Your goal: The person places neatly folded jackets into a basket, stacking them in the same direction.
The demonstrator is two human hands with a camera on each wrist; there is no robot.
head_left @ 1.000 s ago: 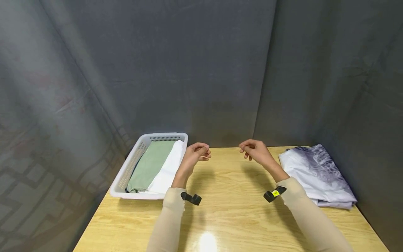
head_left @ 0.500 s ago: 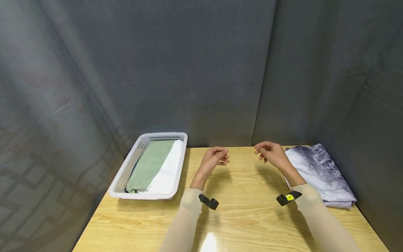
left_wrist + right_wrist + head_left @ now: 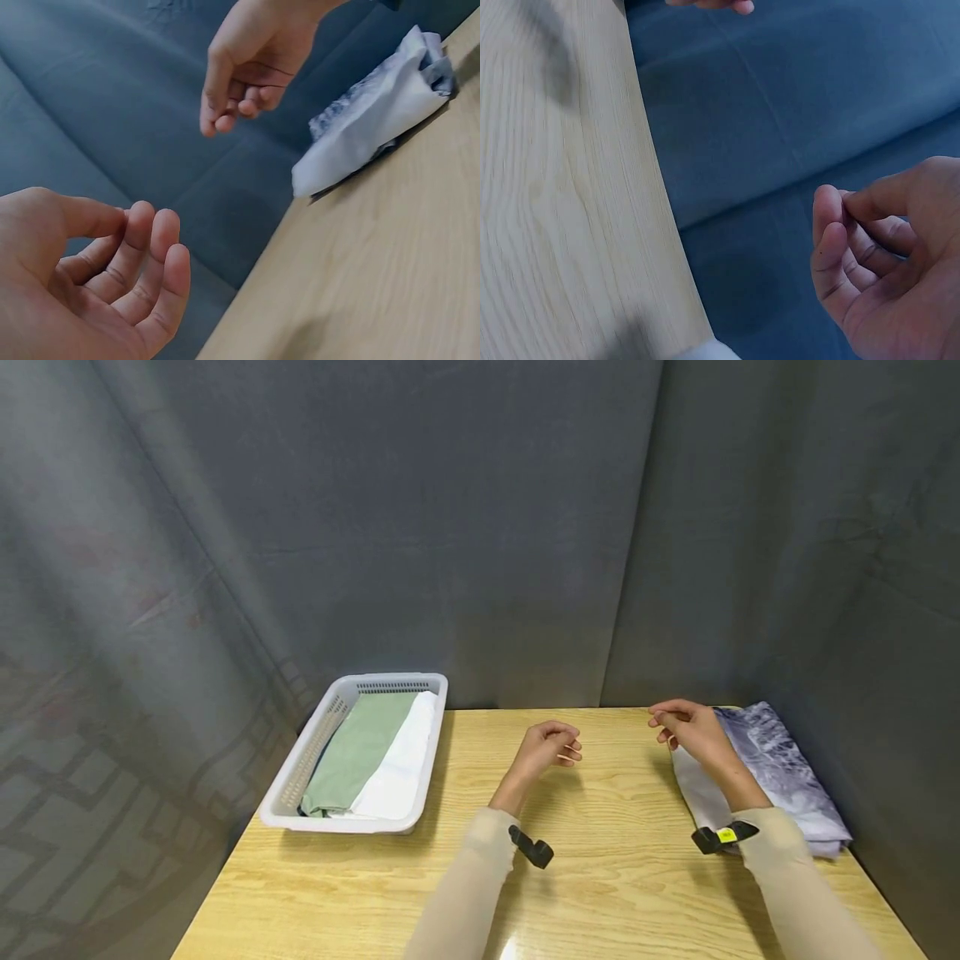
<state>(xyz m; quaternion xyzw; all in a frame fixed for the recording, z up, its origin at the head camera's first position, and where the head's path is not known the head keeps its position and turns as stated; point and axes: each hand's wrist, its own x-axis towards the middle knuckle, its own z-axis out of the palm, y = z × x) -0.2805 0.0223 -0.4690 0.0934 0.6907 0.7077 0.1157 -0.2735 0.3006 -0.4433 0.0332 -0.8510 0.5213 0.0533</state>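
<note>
My left hand (image 3: pixel 542 750) hovers over the middle of the table, its fingers loosely curled with nothing between them. Further right, my right hand (image 3: pixel 693 731) is held in the air in a similar loose curl, also holding nothing. In the head view it overlaps a folded white and grey-purple patterned cloth (image 3: pixel 776 760) at the table's right side. That cloth (image 3: pixel 375 120) shows as a thick folded bundle in the left wrist view, with the right hand (image 3: pixel 259 60) above and left of it. The right wrist view shows the right thumb touching the index fingertip.
A white plastic basket (image 3: pixel 296 777) stands on the left of the wooden table (image 3: pixel 600 868). Inside it lie a folded green cloth (image 3: pixel 363 747) and a white cloth (image 3: pixel 397 768). Grey curtains (image 3: pixel 450 527) hang behind the table and along both sides.
Both hands have moved to the right, the left away from the basket and the right up to the folded patterned cloth. The basket and cloths have stayed put.
</note>
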